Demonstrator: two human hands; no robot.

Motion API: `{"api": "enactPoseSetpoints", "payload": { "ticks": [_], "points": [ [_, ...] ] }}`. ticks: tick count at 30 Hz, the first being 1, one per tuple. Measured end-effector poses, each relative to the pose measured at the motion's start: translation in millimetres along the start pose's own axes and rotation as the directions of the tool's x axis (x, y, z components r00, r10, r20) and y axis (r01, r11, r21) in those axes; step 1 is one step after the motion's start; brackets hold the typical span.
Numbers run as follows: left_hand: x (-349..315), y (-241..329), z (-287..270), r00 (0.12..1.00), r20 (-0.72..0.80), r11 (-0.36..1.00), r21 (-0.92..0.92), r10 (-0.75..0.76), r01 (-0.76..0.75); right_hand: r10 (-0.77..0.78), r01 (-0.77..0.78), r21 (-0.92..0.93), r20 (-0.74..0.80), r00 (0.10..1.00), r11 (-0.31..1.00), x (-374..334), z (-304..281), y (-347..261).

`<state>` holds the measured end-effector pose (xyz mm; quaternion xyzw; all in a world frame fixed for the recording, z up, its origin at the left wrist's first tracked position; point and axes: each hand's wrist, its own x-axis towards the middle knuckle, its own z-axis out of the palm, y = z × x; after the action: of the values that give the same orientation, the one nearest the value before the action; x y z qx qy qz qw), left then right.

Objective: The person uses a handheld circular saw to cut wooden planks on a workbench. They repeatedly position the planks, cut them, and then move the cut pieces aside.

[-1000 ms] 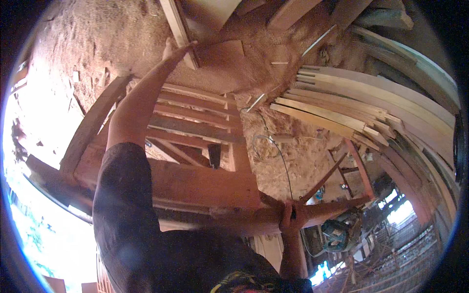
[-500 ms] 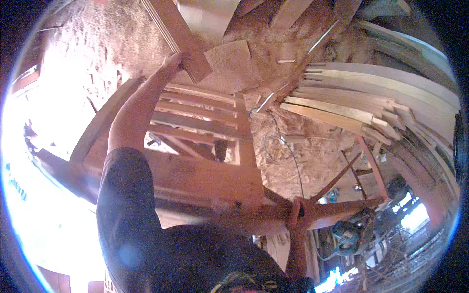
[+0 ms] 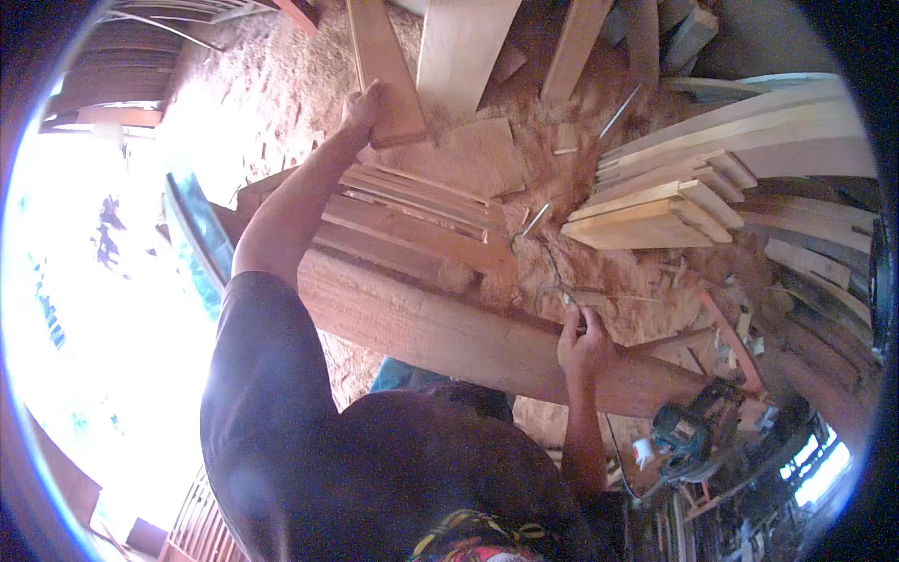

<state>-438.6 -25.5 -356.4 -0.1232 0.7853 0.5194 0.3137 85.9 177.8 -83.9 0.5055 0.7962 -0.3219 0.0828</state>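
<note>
My left hand (image 3: pixel 361 112) reaches far forward and is closed round the near left edge of a long reddish-brown wooden board (image 3: pixel 389 84), whose far end leaves the picture. Below that board lies a slatted wooden frame (image 3: pixel 487 253), next to a thick wooden beam (image 3: pixel 431 337) that runs across in front of my body. My right hand (image 3: pixel 585 347) is over the beam's right part, its fingers curled in. A dark spot shows between thumb and fingers, but I cannot make out what they hold, if anything.
Sawdust (image 3: pixel 272 84) covers the ground, with a flat wooden piece (image 3: pixel 478 155) on it. Stacked cut planks (image 3: pixel 655 211) lie at right. A blue-green power tool (image 3: pixel 682 429) is at the beam's right end. A cable (image 3: pixel 552 258) runs over the sawdust. Glare washes out the left.
My view has shifted. The board in my left hand points more straight ahead, and its stacked edge faces me less. My right hand appears higher, with its fingers curled.
</note>
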Motion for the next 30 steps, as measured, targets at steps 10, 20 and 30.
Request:
{"api": "enactPoseSetpoints", "payload": {
  "ticks": [10,20,30],
  "points": [
    [-282.4,91.3,-22.4,0.955,0.288,0.919,-0.354,-0.069,0.173,-0.257,0.262,0.075,-0.069,0.964,0.962,11.1,13.6,24.2],
    [-574.3,-40.6,64.7,0.973,-0.156,0.945,-0.254,0.171,-0.207,-0.523,0.555,0.377,-0.194,0.830,0.741,-19.3,-30.3,43.6],
    [-615.4,-50.7,97.0,0.990,0.140,0.995,-0.098,0.013,0.001,-0.288,-0.042,0.629,0.412,0.864,0.776,-117.3,-42.6,161.9]
  ]
}}
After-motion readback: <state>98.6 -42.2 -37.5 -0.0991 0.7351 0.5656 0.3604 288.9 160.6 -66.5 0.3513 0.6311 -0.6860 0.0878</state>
